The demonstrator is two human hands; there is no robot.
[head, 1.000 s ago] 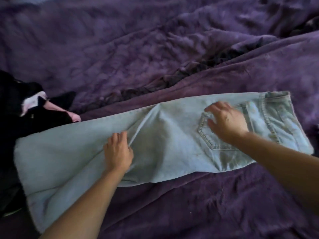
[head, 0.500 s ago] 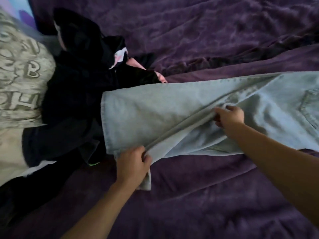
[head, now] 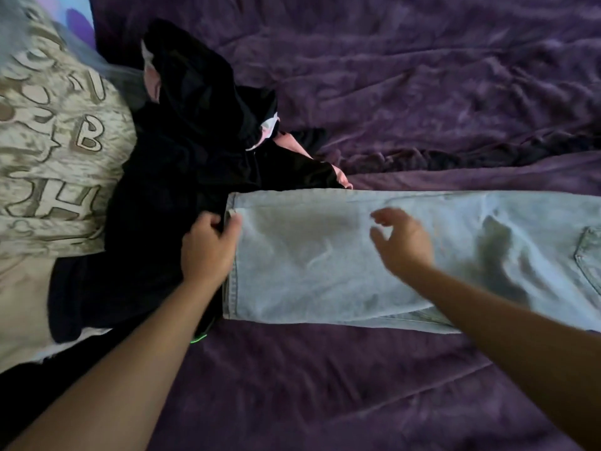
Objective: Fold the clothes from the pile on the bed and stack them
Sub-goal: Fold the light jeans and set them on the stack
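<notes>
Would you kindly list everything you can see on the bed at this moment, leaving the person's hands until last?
light blue denim jeans: one pair, pale blue, laid flat across the bedspread, hem end at the left against the black heap
heap of black clothes: one heap, black with bits of pink showing, left of the jeans
beige fabric printed with letters: one, beige, far left beside the black heap
purple plush bedspread: one, purple, rumpled, under everything
left hand: one, at the jeans' hem, thumb and fingers pinching it
right hand: one, fingers spread, over the jeans leg, blurred, holding nothing
</notes>
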